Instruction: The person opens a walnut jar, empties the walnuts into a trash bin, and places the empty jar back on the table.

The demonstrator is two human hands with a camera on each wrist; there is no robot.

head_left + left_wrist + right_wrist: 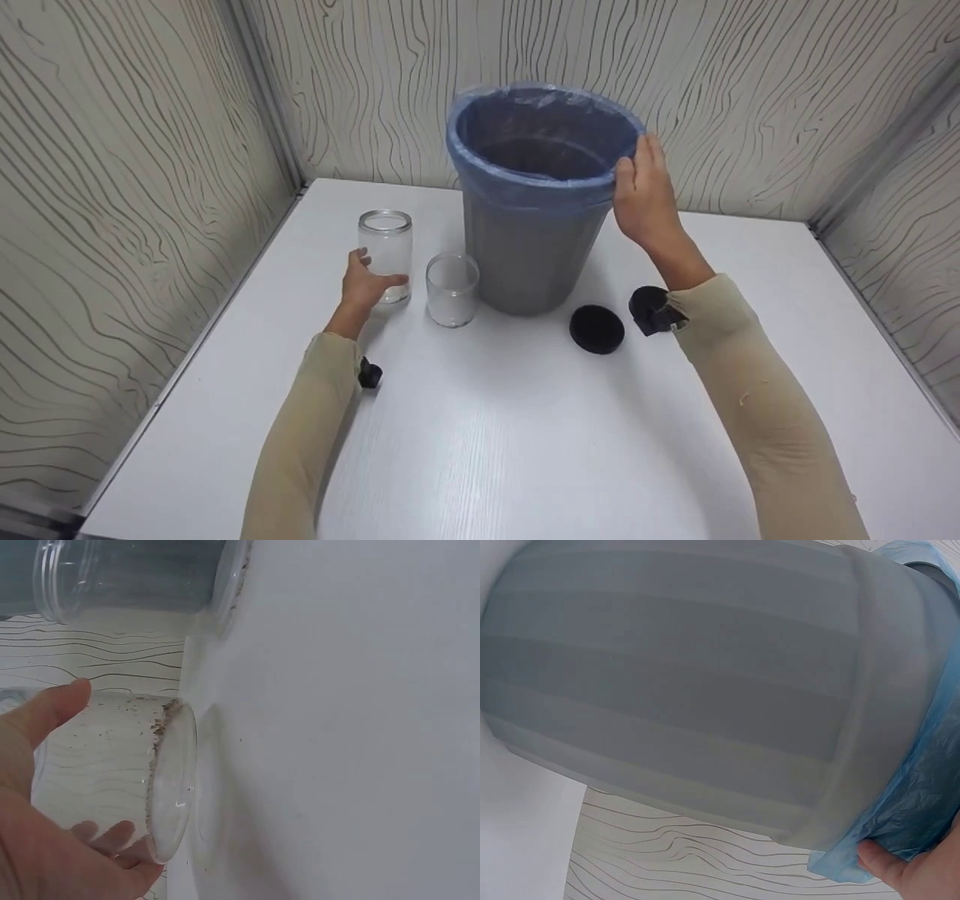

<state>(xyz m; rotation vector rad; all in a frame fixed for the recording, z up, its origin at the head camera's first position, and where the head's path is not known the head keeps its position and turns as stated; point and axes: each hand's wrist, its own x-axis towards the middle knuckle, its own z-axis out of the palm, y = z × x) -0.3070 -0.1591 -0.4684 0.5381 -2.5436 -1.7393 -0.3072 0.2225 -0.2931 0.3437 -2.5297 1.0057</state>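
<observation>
At the left of the table, my left hand [363, 288] grips a tall clear glass jar [387, 247] with a silver-coloured rim. Its thumb lies along one side and the fingers curl round the other. Brown specks cling near the base of this jar [112, 750] in the left wrist view. Whether the base touches the table, I cannot tell. My right hand [646, 196] holds the right rim of a grey trash can [517, 262], thumb pressing on its blue liner bag [517, 191]. The bag is folded over the rim.
A shorter clear glass jar [452, 298] stands between the tall jar and the can. A round black lid [597, 328] lies in front of the can. Wood-patterned walls [375, 90] border the white table [465, 435] at the back and sides.
</observation>
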